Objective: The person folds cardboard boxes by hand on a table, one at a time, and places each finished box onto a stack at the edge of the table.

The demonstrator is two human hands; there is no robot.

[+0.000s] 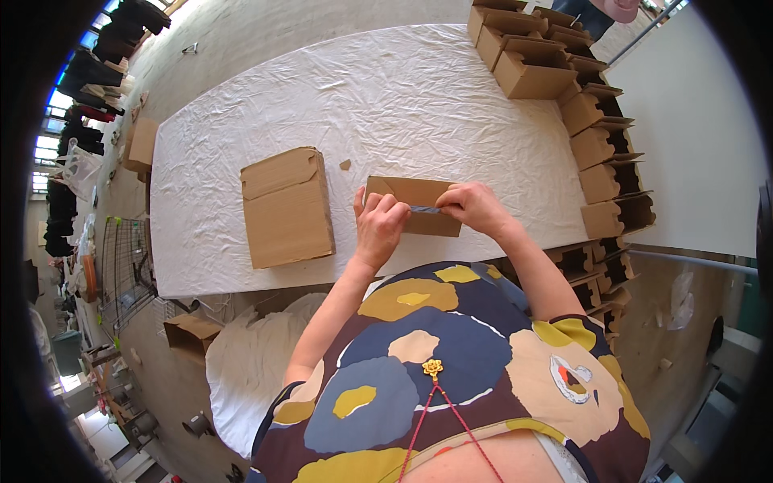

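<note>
A brown cardboard box (412, 190) lies near the front edge of the white-covered table, with both my hands on it. My left hand (378, 231) is curled over its left end, fingers bent down onto the cardboard. On the right end, my right hand (469, 207) pinches the cardboard between thumb and fingers. A narrow greyish-blue strip (424, 210) shows along the box's middle between the hands; whether it is tape or a gap cannot be told. To the left lies a thick stack of flattened cardboard boxes (286, 213), apart from my hands.
A small cardboard scrap (345, 165) lies on the wrinkled white cloth (386, 105). Open cardboard boxes (535, 71) line the table's right side in stacks. Below the left edge stand another box (192, 334) and a wire rack (125, 266). Part of a person (596, 14) shows at the far right.
</note>
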